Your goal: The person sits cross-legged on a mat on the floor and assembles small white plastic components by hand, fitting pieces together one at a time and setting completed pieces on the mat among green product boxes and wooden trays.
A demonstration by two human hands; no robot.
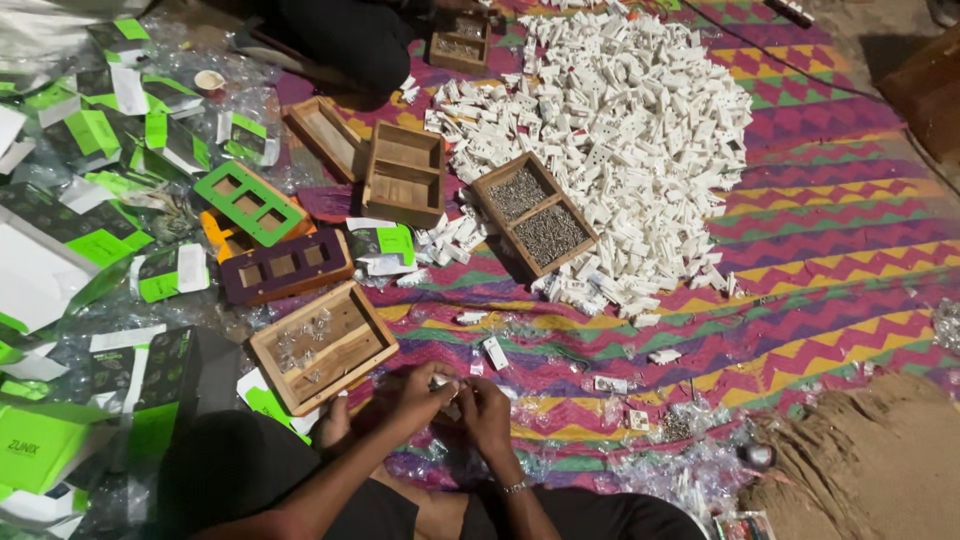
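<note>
My left hand point(420, 392) and my right hand point(487, 412) meet low in the middle of the head view, over a colourful zigzag mat point(820, 250). Together they pinch a small white part point(445, 385), mostly hidden by the fingers. A metal bracelet point(516, 487) circles my right wrist. Just left of my hands lies a shallow wooden tray point(322, 346) with a few clear bits inside. Loose white plastic pieces point(495, 352) lie on the mat just beyond my hands.
A big heap of white plastic parts point(620, 130) fills the far middle. A wooden box of small dark screws point(534, 216) sits at its edge. Other wooden trays point(404, 173), green-and-black cartons point(90, 130) and clear bags point(680, 465) lie around. Another person's dark-clothed legs point(350, 35) are at the top.
</note>
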